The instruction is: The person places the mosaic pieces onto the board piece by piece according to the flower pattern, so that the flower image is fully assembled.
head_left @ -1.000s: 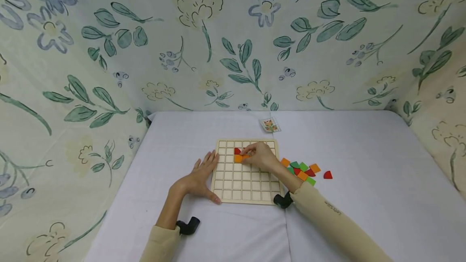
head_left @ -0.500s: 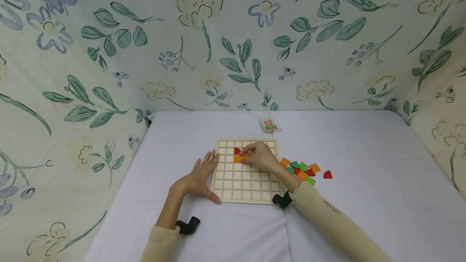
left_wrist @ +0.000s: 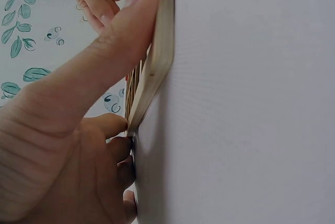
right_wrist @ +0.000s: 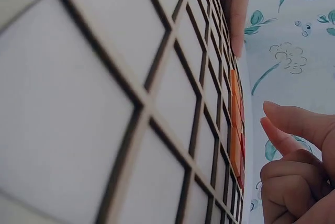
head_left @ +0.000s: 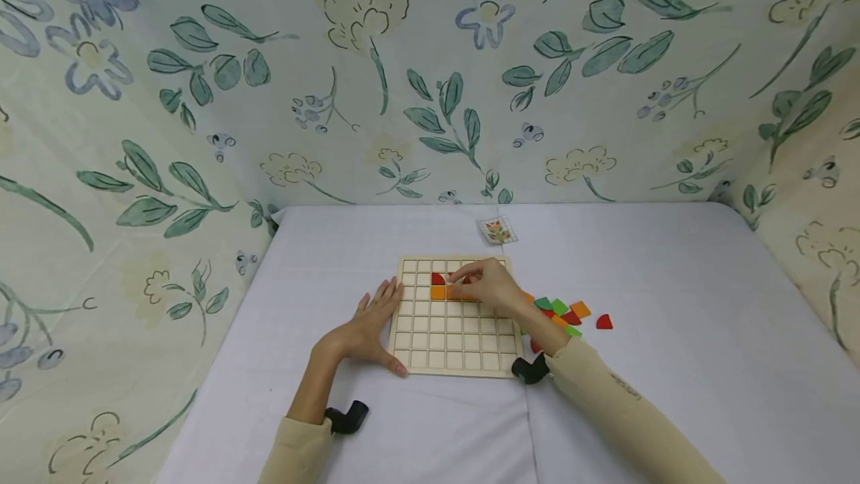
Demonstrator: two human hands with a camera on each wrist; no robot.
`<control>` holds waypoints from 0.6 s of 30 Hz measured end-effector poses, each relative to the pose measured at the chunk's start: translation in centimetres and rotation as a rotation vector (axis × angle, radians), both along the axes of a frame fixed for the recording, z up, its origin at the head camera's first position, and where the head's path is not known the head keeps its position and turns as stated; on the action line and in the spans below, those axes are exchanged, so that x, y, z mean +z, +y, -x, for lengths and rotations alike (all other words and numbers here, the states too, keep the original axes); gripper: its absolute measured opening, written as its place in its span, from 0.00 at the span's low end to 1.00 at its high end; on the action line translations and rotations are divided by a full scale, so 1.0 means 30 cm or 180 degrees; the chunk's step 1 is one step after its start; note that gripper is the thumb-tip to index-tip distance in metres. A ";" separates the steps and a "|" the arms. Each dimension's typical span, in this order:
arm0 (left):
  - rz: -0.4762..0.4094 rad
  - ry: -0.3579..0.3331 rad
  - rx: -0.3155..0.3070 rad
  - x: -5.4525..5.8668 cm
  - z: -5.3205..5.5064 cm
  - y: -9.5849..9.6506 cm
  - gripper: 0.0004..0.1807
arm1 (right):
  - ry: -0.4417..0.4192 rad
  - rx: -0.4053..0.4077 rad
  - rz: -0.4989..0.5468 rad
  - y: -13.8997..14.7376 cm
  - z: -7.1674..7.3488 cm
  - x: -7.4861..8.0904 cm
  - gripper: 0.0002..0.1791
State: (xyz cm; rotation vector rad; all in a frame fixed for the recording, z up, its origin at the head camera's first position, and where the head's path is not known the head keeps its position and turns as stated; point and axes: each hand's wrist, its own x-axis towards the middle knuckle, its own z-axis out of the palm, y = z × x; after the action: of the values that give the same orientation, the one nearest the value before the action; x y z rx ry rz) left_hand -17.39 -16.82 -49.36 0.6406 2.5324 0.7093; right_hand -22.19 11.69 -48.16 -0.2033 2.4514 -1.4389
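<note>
My left hand (head_left: 371, 331) lies spread along the left side of a wooden grid board (head_left: 437, 342), thumb at the near left corner. In the left wrist view, the thumb (left_wrist: 118, 46) touches the board's edge (left_wrist: 159, 51). My right hand (head_left: 493, 286) hovers over the board's upper middle, hiding some cells. In the right wrist view its thumb and forefinger tips are slightly apart with no piece between them, the other fingers curled. Flat orange squares (right_wrist: 235, 148) sit in neighbouring cells, red pieces behind them. A red quarter-round piece (head_left: 437, 278) sits above an orange square (head_left: 438, 292).
Right of the board, loose orange, green and red pieces (head_left: 561, 308) lie on the white cloth, partly behind my right forearm. A red quarter-round piece (head_left: 605, 322) lies apart from them. A small pattern card (head_left: 497, 231) lies beyond the board. A floral cloth (head_left: 376, 95) hangs behind.
My right hand has shifted slightly right and away from the placed pieces. More red shows beside its fingers on the board. The left hand stays where it was.
</note>
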 end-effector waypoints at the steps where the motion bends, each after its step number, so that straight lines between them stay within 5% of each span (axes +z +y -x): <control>1: -0.0003 -0.0001 0.0002 0.000 0.000 0.000 0.85 | -0.0007 -0.0013 -0.0002 0.012 -0.003 0.007 0.10; 18: -0.0020 -0.0002 0.0012 0.001 -0.001 0.007 0.85 | -0.0171 -0.0447 -0.0253 0.333 -0.057 0.053 0.19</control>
State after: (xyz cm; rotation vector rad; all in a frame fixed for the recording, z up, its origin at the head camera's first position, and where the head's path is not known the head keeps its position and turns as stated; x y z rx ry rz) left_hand -17.34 -16.61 -49.34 0.6379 2.5324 0.7190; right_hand -20.48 21.67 -46.56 0.0247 2.5166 -1.3791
